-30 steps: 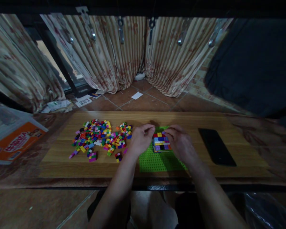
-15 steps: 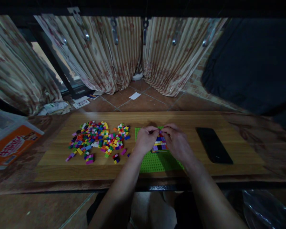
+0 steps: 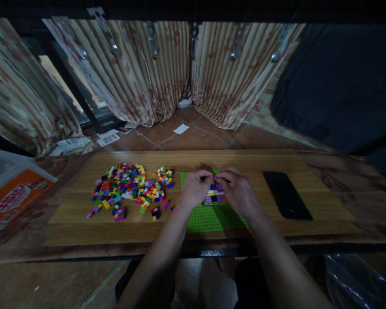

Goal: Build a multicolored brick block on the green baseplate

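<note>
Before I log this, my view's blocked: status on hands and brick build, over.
Left hand and right hand close together at brick build; grip unclear. Build on green baseplate, far part hidden by hands.

1. The head camera looks from above the near side of the wooden worktop point(image 3: 116, 234), facing forward and down.
2. It sits near enough to frame the whole worktop.
3. Beyond the worktop, its view reaches floor point(image 3: 206, 139) and curtains point(image 3: 131, 81).

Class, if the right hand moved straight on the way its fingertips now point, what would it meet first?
The right hand would probably meet the left hand first, close by near the toy-brick build, though depth is unclear.
</note>
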`<state>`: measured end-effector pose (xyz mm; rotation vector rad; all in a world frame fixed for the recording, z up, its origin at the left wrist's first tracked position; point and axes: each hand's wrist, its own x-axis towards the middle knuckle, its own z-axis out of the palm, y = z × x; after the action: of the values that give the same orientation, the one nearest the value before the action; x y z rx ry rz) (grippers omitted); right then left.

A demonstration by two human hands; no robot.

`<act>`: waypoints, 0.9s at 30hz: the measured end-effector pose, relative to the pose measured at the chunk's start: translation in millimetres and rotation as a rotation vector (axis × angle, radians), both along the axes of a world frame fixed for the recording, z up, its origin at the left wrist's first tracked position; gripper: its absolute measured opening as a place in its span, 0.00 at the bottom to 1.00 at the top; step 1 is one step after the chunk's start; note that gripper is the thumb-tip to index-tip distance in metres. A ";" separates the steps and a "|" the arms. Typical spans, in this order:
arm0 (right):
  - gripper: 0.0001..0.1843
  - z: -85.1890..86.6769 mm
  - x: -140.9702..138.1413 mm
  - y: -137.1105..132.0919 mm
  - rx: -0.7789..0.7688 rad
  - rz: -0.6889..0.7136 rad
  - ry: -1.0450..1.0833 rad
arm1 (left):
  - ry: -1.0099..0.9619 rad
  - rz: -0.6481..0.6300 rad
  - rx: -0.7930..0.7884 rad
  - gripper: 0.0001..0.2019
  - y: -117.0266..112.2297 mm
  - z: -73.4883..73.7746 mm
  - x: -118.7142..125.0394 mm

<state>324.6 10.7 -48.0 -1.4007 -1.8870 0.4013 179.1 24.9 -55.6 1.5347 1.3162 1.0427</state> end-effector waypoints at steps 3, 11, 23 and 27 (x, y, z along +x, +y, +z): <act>0.13 0.6 -1.0 -0.6 0.019 0.014 -0.019 | 0.022 -0.004 0.010 0.11 0.1 0.9 -0.5; 0.15 -0.5 -0.7 0.7 0.062 0.070 -0.091 | 0.114 -0.054 0.035 0.13 1.0 2.9 -1.7; 0.16 0.9 4.4 3.2 0.065 0.141 -0.145 | 0.170 -0.035 0.007 0.12 -0.2 8.9 -1.1; 0.16 2.2 5.5 3.4 0.071 0.161 -0.187 | 0.180 -0.031 0.004 0.12 -1.0 11.3 -0.6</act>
<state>330.1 14.2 -45.8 -1.2810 -2.1534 0.2861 178.4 23.9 -44.3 1.6787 1.4071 0.9053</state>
